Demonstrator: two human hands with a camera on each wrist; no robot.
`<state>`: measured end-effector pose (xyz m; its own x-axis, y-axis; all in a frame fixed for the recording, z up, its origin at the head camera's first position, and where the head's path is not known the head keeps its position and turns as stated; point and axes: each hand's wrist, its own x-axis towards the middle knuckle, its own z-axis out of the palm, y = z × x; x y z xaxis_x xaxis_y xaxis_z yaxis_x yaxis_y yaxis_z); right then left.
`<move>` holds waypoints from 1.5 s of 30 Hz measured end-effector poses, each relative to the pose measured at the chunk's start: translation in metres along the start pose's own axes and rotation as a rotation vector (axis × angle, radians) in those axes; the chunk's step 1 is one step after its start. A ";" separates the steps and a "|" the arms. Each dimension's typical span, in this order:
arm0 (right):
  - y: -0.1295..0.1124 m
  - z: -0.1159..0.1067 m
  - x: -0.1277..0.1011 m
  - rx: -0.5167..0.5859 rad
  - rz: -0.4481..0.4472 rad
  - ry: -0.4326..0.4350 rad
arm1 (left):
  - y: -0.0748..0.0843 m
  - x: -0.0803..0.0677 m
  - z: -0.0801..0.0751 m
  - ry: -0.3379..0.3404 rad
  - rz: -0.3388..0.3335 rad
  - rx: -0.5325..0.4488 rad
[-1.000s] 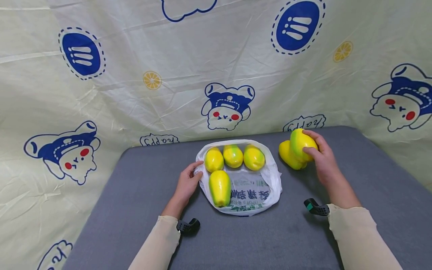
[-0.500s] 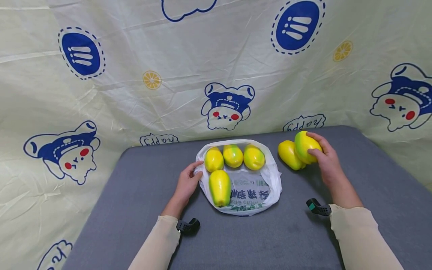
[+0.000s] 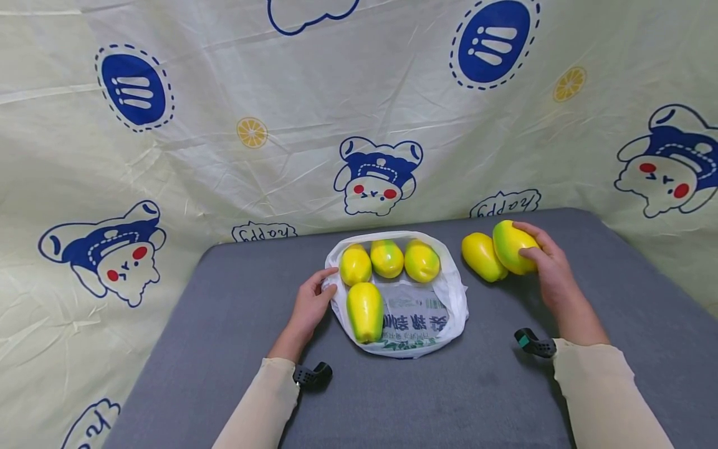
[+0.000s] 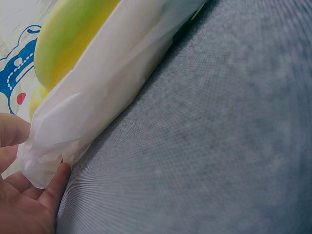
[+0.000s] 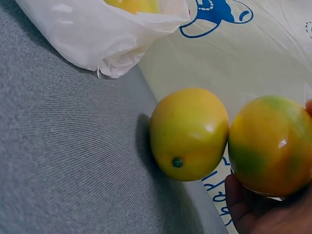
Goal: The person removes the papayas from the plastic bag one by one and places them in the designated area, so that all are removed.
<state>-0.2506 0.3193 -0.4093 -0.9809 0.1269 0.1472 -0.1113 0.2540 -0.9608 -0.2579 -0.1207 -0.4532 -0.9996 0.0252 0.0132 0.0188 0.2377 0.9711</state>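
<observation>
Papaya (image 3: 513,247) gripped by right hand (image 3: 552,274) has lowered beside second papaya (image 3: 482,256) on table (image 3: 493,386); left hand (image 3: 311,305) pinches plastic bag (image 3: 451,299).

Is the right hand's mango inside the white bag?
No, the right hand holds its mango over the grey table, outside the white bag.

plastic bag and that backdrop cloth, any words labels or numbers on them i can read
"happy": mirrored, on the backdrop cloth behind the table, and again at.
Large dark characters on the plastic bag: upside down, not readable.
Green print and small barcode-like mark on the bag: too small to read.
</observation>
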 end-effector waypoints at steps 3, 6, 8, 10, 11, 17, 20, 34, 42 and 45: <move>0.001 -0.002 0.000 0.010 0.007 -0.003 | 0.000 0.000 0.000 -0.002 -0.003 -0.006; 0.002 -0.004 0.001 0.008 0.024 0.000 | 0.001 0.000 0.000 -0.002 -0.001 -0.011; 0.004 -0.004 0.002 -0.003 0.042 0.000 | 0.001 0.000 0.000 -0.002 -0.001 -0.012; 0.006 -0.005 0.003 -0.025 0.061 -0.002 | 0.001 0.000 0.000 -0.002 -0.002 -0.012; 0.007 -0.005 0.003 -0.037 0.071 -0.005 | 0.001 0.000 0.000 -0.002 -0.003 -0.011; 0.015 -0.004 0.005 -0.119 0.121 -0.045 | 0.002 -0.001 -0.001 -0.006 -0.008 -0.006; 0.017 -0.003 0.005 -0.172 0.131 -0.061 | 0.002 -0.001 -0.001 -0.008 -0.008 -0.005; 0.018 0.004 0.002 -0.307 0.064 -0.100 | 0.001 0.000 -0.001 -0.007 0.001 -0.005; 0.021 0.003 0.003 -0.321 0.071 -0.101 | -0.002 0.004 0.001 -0.005 -0.019 -0.001; 0.020 0.004 0.003 -0.325 0.074 -0.099 | -0.003 0.005 0.001 0.000 -0.019 -0.001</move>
<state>-0.2561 0.3209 -0.4288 -0.9969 0.0667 0.0415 0.0012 0.5416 -0.8407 -0.2627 -0.1201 -0.4560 -0.9998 0.0202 -0.0049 0.0001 0.2367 0.9716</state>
